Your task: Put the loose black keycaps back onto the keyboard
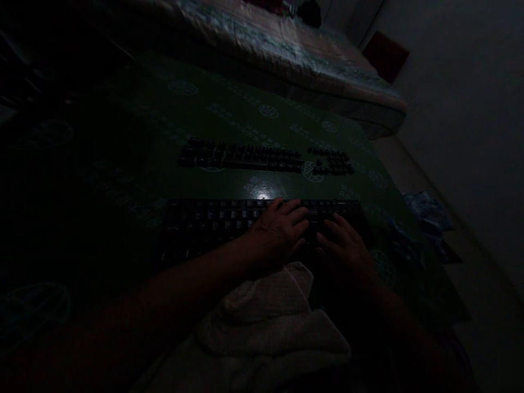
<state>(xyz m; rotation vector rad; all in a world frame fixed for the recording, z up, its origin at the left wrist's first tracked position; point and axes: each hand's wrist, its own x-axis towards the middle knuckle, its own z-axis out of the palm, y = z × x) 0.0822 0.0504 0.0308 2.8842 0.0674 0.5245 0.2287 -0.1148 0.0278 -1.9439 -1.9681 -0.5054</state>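
The black keyboard (208, 225) lies across the middle of the frame, under the fingers of both hands. Its left part sticks out past the left hand, so its rows of keys show there. The left hand (280, 226) is over the keyboard, right of the middle of the frame. Its fingers are a little bent and close together, and they point right. The right hand (346, 243) is near the keyboard's right end, with its fingers a bit apart, pointing up and left. There is a small gap between the two hands. It is too dark to tell if either hand is pinching something.

Just above the keyboard is a strip of green table (123, 180) with a shiny spot. Above that strip lie rows of loose black keys (245, 162). A crumpled cloth (262, 322) is at the bottom middle, below the left hand. The table's right edge slants down toward the lower right. Past its far edge is a bed (286, 49), along the top.
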